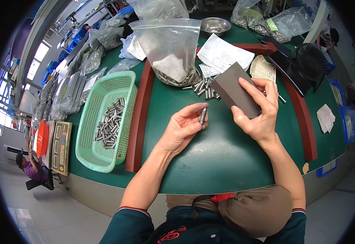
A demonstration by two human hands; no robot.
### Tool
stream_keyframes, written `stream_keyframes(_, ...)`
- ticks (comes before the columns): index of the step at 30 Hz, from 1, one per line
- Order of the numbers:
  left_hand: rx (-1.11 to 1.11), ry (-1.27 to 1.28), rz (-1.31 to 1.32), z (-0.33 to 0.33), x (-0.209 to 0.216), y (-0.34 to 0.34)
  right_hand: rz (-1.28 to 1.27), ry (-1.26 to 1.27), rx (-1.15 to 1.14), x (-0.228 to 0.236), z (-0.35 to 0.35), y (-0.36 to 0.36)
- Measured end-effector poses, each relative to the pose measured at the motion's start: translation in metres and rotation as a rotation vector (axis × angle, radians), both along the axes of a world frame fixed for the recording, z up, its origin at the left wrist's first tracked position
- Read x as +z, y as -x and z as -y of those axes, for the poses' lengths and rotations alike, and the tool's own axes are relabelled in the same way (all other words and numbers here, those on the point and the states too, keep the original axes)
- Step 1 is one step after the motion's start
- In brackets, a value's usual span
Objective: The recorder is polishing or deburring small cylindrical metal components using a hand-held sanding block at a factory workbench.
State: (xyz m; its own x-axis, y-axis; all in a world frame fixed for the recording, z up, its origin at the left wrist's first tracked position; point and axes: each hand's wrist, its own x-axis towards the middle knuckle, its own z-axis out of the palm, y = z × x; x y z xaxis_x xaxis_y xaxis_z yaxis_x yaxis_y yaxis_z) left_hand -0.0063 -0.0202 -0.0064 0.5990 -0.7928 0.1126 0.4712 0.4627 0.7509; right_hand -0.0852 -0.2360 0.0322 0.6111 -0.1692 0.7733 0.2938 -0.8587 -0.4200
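Note:
Between the thumb and fingers of my left hand point(184, 127) is a small metal pin point(203, 116), held nearly upright over the table. My right hand point(260, 107) grips a dark grey-brown rectangular block point(239, 90), which looks like a sanding sponge; its long face is tilted toward the left. Pin and block are apart. Beyond the hands, a pile of similar loose metal pins point(205, 88) lies beside a clear plastic bag point(167, 44) with more pins in its bottom. To the left, a light green plastic basket point(84, 134) holds many such pins.
Dark red rails point(138, 126) border the work area on the green table point(210, 171). Papers point(225, 52), a metal bowl point(215, 26) and a black fan point(311, 60) stand farther back. At left are a scale point(60, 146), bagged parts point(69, 87) and a seated person point(35, 170).

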Motion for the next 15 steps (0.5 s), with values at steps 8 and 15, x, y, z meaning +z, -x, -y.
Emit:
stream_keyframes(8, 0.017, -0.020, -0.005, 0.0008, 0.0014, 0.0004, -0.010, 0.004, -0.003, 0.0013, 0.0001, 0.0008)
stream_keyframes(15, 0.082, -0.024, -0.033, -0.0044, -0.0039, -0.0012, 0.034, 0.113, 0.135, 0.0038, -0.0071, 0.0021)
